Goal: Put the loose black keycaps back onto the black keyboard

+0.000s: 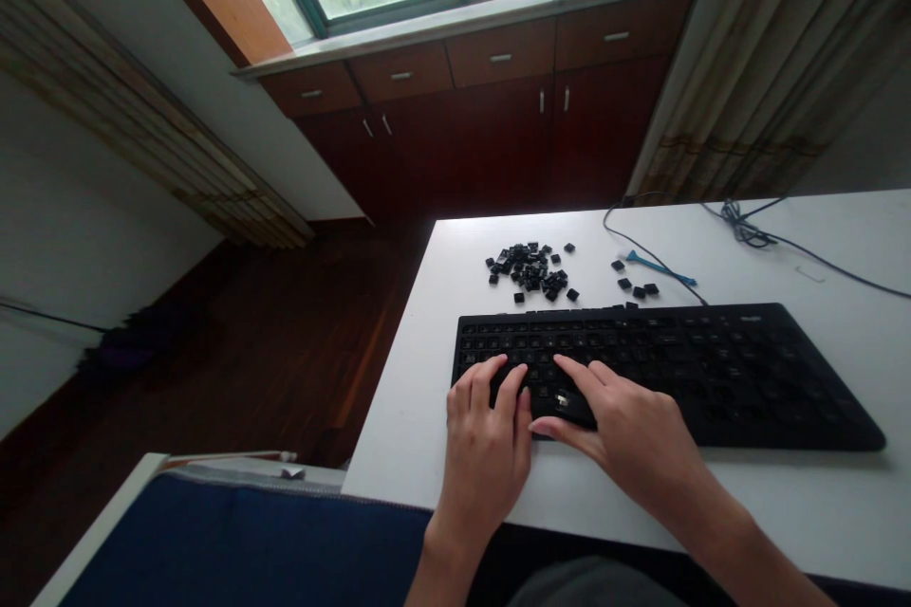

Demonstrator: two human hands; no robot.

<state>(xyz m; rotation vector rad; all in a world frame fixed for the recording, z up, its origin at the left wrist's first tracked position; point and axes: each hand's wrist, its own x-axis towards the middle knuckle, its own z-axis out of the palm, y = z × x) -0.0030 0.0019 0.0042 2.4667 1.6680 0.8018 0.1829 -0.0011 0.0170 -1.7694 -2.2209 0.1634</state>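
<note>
A black keyboard [718, 379] lies on the white table, and many of its key positions look bare. Over its left part rests my left hand [484, 432], open, its fingers bent and apart with the tips on the keys. My right hand [633, 417] is beside it, also open. Its index fingertip touches the key area while the thumb lies along the front edge. No object shows in either hand. Behind the keyboard is a loose pile of black keycaps [530, 270]. A few more keycaps [639, 292] lie to the right of that pile.
A blue slim tool [660, 267] lies behind the keyboard, with a thin cable [622, 232] crossing it. Farther right is a bundled cord [744, 226]. The white table [405, 408] ends at the left, near a dark blue padded surface [249, 541]. Brown cabinets [491, 133] stand beyond.
</note>
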